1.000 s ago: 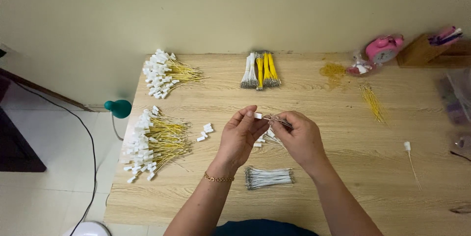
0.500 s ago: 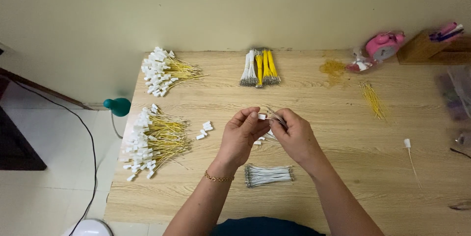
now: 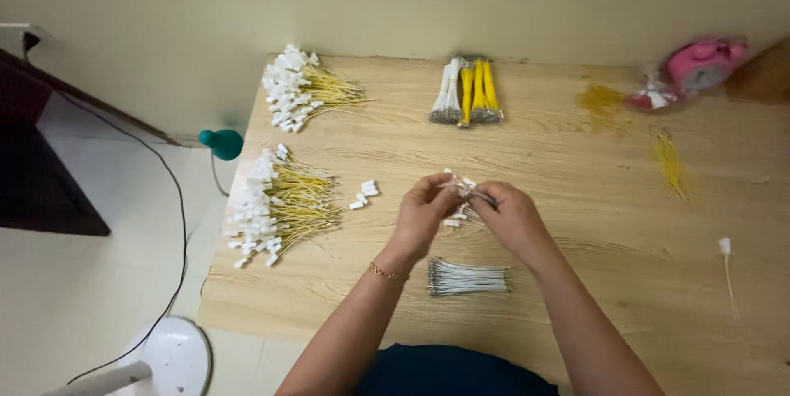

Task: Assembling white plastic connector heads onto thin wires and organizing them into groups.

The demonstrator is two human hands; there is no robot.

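Left hand [image 3: 424, 207]: I've got it curled up over the middle of the tabletop [image 3: 576, 223], fingertips pinched on a small white connector [image 3: 462, 185].
Right hand [image 3: 512, 217]: closed too, pinching the thin wire end [image 3: 480, 195] right against that connector. The two hands are touching at the fingertips.
Where the work is: held just above the wood, over a few loose white connectors [image 3: 454, 219] lying under my hands.
Doing it well: I'd say keep the pinch close to the tip so the wire doesn't bend, line it straight with the connector opening, and push gently. Honestly it's too small in this view to tell if the wire is seated or only lined up.
Grey wire bundle [image 3: 467, 277]: lies flat just near my wrists, closest supply.
Finished-looking piles: one heap of yellow wires with white ends [image 3: 280, 207] at the left edge, a second heap [image 3: 300, 88] at the far left corner.
Loose bits: a few spare white connectors [image 3: 363, 193] between the near heap and my hands.
Far middle: tied bundles, white and yellow [image 3: 465, 92], side by side.
Right side: a loose yellow strand bunch [image 3: 671, 162], a single white-tipped wire [image 3: 726, 260] near the edge.
Packages: a pink roundish thing [image 3: 704, 63] in the far right corner with a crumpled clear wrapper beside it. No labels or signs that I can make out.
Off the tabletop: a green knob [image 3: 222, 143], a black cable [image 3: 169, 199] and a white round base [image 3: 169, 359] on the floor.
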